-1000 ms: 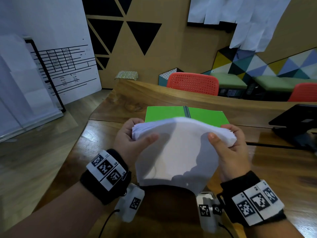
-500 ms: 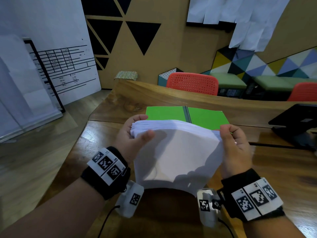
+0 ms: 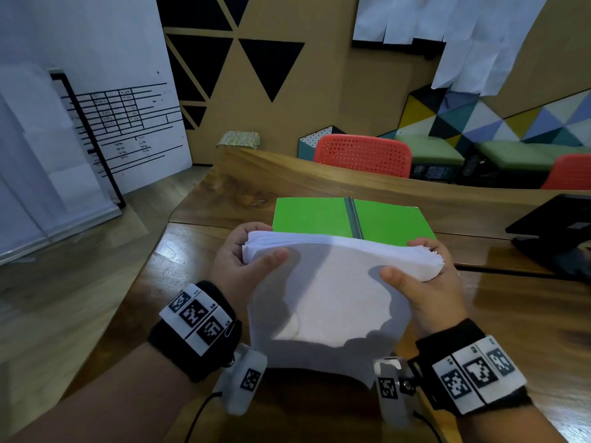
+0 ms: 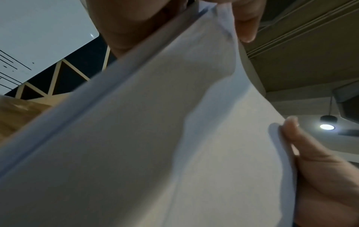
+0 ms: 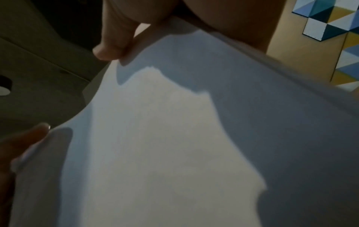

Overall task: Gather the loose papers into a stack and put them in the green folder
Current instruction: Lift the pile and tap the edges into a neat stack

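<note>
A thick stack of white papers stands tilted on its lower edge over the wooden table. My left hand grips its upper left corner, thumb on the front sheet. On the other side my right hand grips the upper right corner, where the sheet edges fan out a little. Behind the stack lies the green folder, opened flat on the table with a dark spine down its middle. Both wrist views are filled by the paper stack with thumbs at its edges.
A black device with a cable sits at the table's right. Red chairs stand behind the raised far board of the table. A white board with a printed table leans at the left.
The stack's top edge has flattened from a bulge and the sheets sit more evenly. My right hand shifted its hold at the right corner. The left hand stays put.
</note>
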Demonstrator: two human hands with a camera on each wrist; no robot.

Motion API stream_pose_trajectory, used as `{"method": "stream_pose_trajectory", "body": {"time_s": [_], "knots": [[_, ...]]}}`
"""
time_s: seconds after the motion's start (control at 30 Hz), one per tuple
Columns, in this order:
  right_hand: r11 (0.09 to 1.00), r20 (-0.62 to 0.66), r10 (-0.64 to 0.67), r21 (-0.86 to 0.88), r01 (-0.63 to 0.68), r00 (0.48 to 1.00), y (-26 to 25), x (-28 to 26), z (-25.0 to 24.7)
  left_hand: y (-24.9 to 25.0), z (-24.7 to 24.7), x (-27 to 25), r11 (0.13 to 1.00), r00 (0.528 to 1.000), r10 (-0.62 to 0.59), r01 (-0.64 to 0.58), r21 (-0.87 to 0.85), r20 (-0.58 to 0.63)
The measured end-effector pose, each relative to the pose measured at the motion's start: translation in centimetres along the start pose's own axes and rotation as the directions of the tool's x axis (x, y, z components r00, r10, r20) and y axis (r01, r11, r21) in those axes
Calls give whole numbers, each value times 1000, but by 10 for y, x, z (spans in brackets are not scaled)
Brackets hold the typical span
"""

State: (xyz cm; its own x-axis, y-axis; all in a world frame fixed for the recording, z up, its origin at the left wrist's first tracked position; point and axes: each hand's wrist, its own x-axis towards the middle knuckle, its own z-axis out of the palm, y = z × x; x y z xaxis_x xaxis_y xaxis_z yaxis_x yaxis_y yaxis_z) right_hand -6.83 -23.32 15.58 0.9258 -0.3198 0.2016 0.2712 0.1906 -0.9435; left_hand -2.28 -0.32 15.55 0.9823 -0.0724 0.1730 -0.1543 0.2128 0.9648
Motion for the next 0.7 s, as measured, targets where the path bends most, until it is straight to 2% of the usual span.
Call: {"method": "stream_pose_trajectory", "body": {"time_s": [0.17,0.27,0.53,0.7], "knots": [[998,-33,64,-15,-64,997,-1,-7,11,-4,12,-3,997,994,-43,50,66,-100],[999,-63,47,4,-46,997,0,-7,11,0,17,-6,999,994,-3,8,42,-107],[996,-91,84,-33,-88,992,8,-5,6,-5,10,-6,995,991,-5,18,103,-131],[998,-69,60,7,-60,996,-1,-6,9,8,8,-4,998,990,54,-57,-19,-127]]}}
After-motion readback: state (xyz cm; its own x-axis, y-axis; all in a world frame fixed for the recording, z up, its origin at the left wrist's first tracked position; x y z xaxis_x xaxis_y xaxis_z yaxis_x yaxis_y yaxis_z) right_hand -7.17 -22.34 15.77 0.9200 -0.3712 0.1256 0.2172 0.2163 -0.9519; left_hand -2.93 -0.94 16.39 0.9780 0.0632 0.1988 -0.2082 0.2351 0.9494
